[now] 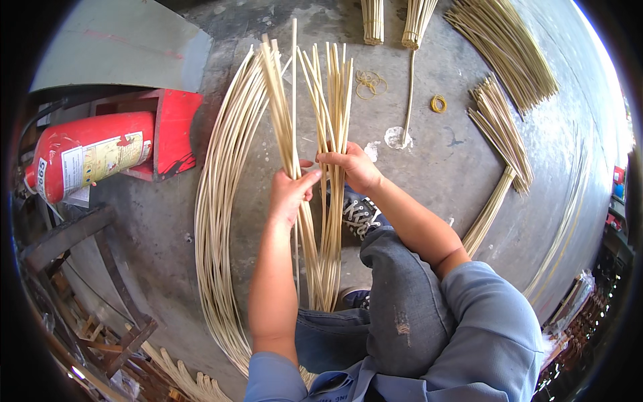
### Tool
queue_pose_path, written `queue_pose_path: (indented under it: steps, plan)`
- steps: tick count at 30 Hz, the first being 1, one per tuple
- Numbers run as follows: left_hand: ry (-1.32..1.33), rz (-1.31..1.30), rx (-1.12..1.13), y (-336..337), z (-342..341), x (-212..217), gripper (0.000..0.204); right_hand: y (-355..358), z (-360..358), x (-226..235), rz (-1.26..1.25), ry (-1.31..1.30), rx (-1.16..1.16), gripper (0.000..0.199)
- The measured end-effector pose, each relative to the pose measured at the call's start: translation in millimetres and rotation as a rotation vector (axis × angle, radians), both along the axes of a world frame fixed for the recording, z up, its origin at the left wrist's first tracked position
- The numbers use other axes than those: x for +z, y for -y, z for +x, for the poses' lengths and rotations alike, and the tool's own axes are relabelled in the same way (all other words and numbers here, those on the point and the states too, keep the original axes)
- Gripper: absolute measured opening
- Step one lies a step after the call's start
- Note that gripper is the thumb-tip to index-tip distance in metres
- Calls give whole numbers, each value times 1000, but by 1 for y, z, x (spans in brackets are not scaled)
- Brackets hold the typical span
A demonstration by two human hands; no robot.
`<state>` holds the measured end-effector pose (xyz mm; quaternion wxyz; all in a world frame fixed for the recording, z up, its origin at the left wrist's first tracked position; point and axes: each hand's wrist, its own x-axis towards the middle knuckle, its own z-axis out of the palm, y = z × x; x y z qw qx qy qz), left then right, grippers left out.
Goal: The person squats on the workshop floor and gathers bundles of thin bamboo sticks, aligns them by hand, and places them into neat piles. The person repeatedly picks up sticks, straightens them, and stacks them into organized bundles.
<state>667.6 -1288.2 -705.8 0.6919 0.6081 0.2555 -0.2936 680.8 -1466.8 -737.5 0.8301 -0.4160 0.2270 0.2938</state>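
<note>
From my remote post I list the following. Item: left hand (292, 192), fingers curled in with no wide gap, clasping a left sheaf (276, 117) of pale canes, which leans a little to the left at its top. Item: right hand (353, 165), thumb laid across the front and fingers bent behind, gripping a right sheaf (338, 100), its tips slightly fanned. Both sheaves rise in front of the knees, side by side; one thin cane (295, 74) stands taller than the rest. On the concrete floor (415, 194): a long curved bundle (216, 194) of canes, left of the hands; loose yellow bands (371, 85) and a compact yellow ring (438, 103), beyond the right hand; a large cane pile (506, 53), far right. At left, a red extinguisher (94, 144) beside a red stand (179, 134).
</note>
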Motion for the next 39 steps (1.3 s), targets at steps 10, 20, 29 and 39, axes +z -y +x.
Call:
queue_pose_path:
  steps: [10,20,29,39]
  plan:
    - [-7,11,-39,-10,2,-9,21,-8,2,0,-36,76,11,20]
    - [57,-89,42,-26,-2,-12,15,-12,1,4,138,74,-70,18]
    - [17,-60,-2,-1,0,-3,23,-12,6,6,73,66,42,31]
    - [8,-38,78,-31,-2,-15,22,-14,6,6,18,85,10,28]
